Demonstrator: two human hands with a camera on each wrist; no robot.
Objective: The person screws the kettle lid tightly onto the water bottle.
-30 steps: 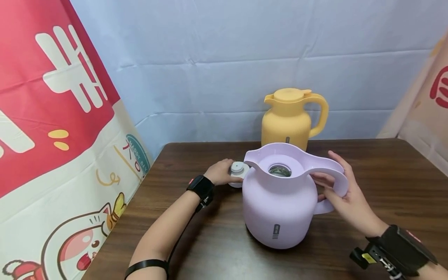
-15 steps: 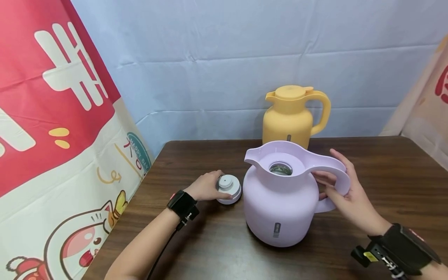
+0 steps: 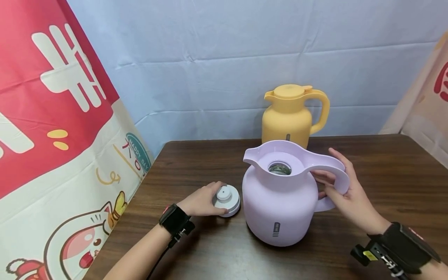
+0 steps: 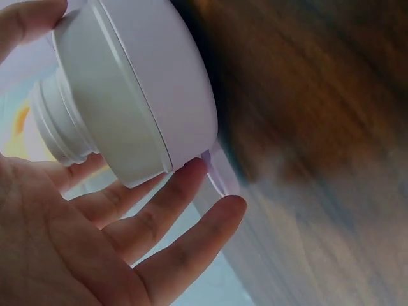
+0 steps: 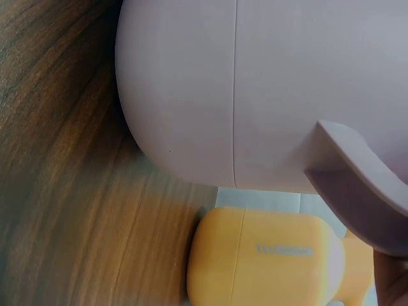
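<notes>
A lilac thermos jug (image 3: 279,206) stands upright on the table with its mouth uncovered; its lined opening (image 3: 280,168) shows. To its left sits its round lid (image 3: 228,199), upside down with the pale stopper pointing up. My left hand (image 3: 203,199) grips the lid's rim between thumb and fingers. In the left wrist view, the fingertips touch the side of the lid (image 4: 115,95), which is low at the tabletop. My right hand (image 3: 350,192) holds the jug's handle (image 3: 341,177), some fingers reaching through the loop and the index finger raised. The right wrist view barely shows that hand.
Behind the lilac jug a yellow thermos jug (image 3: 287,120), its lid on, stands near the back edge of the dark wooden table (image 3: 196,159). A pale blue cloth (image 3: 210,77) hangs behind. A printed curtain (image 3: 70,175) closes the left side.
My left hand has brought the lid from beside the jug's spout toward me and slightly left. The right hand and both jugs have stayed in place.
</notes>
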